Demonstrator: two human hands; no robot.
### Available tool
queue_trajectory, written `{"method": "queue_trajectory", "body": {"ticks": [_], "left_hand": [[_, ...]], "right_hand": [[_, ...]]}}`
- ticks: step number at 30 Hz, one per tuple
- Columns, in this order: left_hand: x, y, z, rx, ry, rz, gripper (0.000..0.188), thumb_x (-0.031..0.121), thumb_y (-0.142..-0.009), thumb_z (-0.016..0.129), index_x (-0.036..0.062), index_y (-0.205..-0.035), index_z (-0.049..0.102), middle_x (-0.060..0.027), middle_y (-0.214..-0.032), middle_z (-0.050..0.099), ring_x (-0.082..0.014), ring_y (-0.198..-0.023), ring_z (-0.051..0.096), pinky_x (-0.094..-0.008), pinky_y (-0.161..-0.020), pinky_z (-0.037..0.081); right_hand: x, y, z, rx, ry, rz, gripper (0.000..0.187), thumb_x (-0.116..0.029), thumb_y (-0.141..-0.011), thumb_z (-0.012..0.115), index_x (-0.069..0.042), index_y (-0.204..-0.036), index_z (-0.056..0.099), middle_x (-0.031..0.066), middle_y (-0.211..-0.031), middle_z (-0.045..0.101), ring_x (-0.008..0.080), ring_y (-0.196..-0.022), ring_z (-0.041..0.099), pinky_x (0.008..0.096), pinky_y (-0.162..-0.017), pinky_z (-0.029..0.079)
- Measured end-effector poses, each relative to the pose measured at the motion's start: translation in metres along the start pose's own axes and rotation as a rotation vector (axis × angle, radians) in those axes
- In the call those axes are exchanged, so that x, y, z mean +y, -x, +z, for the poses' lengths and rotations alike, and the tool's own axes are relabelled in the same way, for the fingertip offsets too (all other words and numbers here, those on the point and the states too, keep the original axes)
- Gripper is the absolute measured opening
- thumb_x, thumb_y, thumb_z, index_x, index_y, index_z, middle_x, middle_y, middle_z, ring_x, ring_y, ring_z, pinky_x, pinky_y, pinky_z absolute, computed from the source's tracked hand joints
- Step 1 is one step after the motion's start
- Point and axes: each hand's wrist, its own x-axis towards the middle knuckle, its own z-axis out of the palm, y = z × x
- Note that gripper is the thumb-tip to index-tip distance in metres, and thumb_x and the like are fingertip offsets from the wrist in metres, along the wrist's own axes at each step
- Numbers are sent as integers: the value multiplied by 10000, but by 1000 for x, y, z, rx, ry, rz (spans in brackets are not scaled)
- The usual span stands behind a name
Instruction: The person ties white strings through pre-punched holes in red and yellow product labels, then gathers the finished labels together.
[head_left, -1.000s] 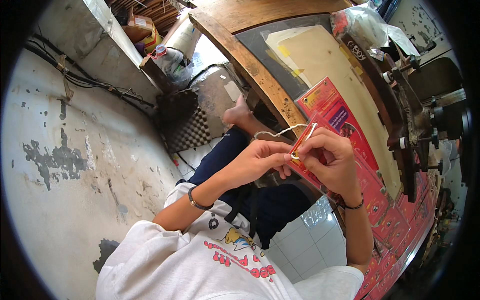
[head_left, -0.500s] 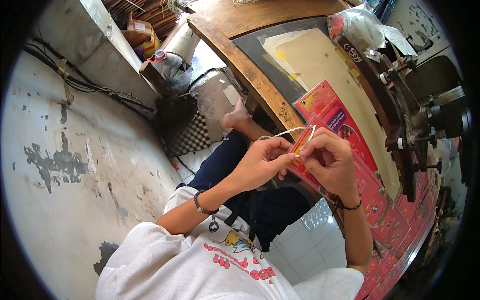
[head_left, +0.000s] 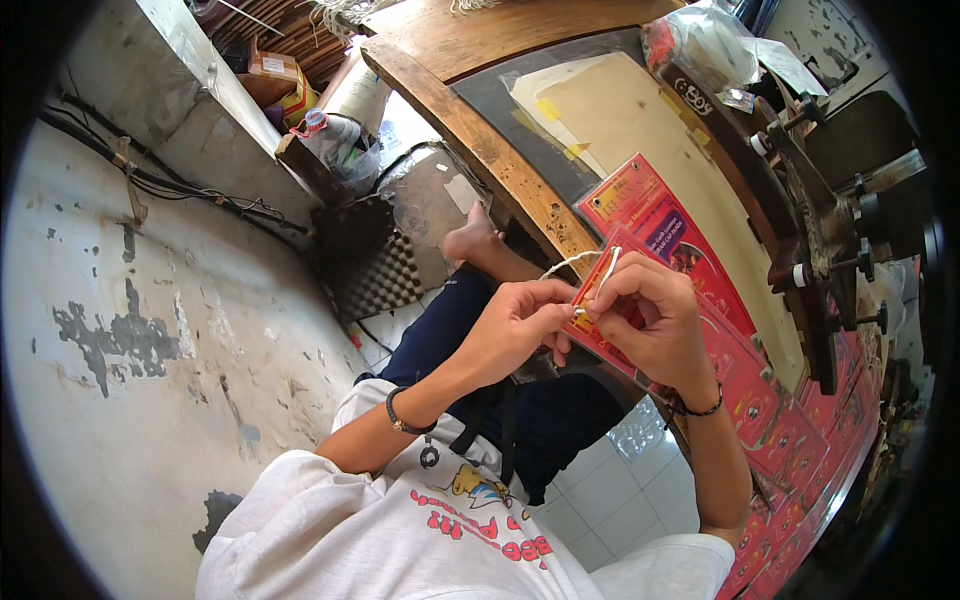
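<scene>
My left hand [head_left: 512, 328] is closed in a pinch on a white cord [head_left: 572, 262], at the lower end of the strand. Just to its right, my right hand [head_left: 655, 315] also pinches the cord, which passes through the upper corner of a red printed panel [head_left: 622, 240]. Both hands are in front of this panel at the table's edge, so much of it is hidden. Behind it lies another red panel [head_left: 640, 190] with a purple patch and holes at its corners. More red panels [head_left: 775, 430] overlap toward the lower right.
The wooden table [head_left: 480, 120] carries a large cream sheet [head_left: 590, 100] and a dark clamp-like frame [head_left: 780, 240] with knobs. A clear plastic bag [head_left: 705, 45] sits at the far right. To the left are a peeling wall [head_left: 150, 300] and a bottle [head_left: 330, 135] near boxes.
The cord strand between my hands has shifted slightly, and my fingers have moved a little left. Both hands keep their pinch. The whole view has shifted slightly.
</scene>
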Motion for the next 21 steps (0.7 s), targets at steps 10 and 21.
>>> {"method": "queue_trajectory", "body": {"ticks": [10, 21], "left_hand": [[2, -2, 2, -5, -41, -38, 219, 146, -958, 561, -36, -1070, 609, -75, -932, 660, -127, -731, 653, -265, -679, 564], [-4, -5, -6, -68, 52, -80, 222, 129, -959, 537, -42, -1092, 583, -82, -949, 644, -132, -767, 659, -293, -688, 584]], "right_hand": [[3, 3, 0, -7, -33, 29, 126, 43, -780, 756, -20, -833, 661, 47, -861, 669, 85, -721, 658, 216, -597, 526], [0, 1, 2, -86, -14, -33, 131, 61, -759, 727, -22, -832, 656, 47, -810, 658, 110, -694, 668, 234, -590, 525]]}}
